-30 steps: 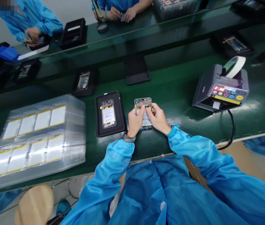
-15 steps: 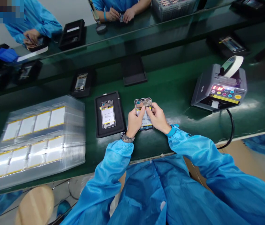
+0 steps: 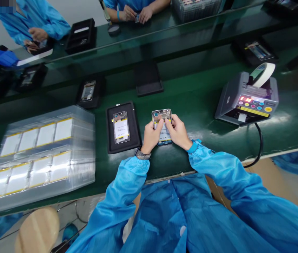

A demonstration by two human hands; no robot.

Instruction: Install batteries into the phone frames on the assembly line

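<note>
Both my hands meet at the middle of the green bench, holding an opened smartphone (image 3: 161,115) flat between them. My left hand (image 3: 152,137) grips its lower left side, and my right hand (image 3: 177,132) grips its right side. Fingertips from both hands press near a yellow-edged strip across the phone, below the exposed circuit board. A white battery shows between my hands. To the left, a second opened phone (image 3: 121,127) lies in a black tray (image 3: 133,123), apart from my left hand.
A clear plastic tray stack of white batteries (image 3: 43,154) fills the bench's left side. A grey tape dispenser (image 3: 246,100) with a lit display stands right, its black cable running over the bench edge. Further black trays hold phones; co-workers in blue work across the bench.
My hands stay on the phone, with fingertips shifted slightly closer together. The whole view has moved a little, and the co-worker at upper left has shifted their hands.
</note>
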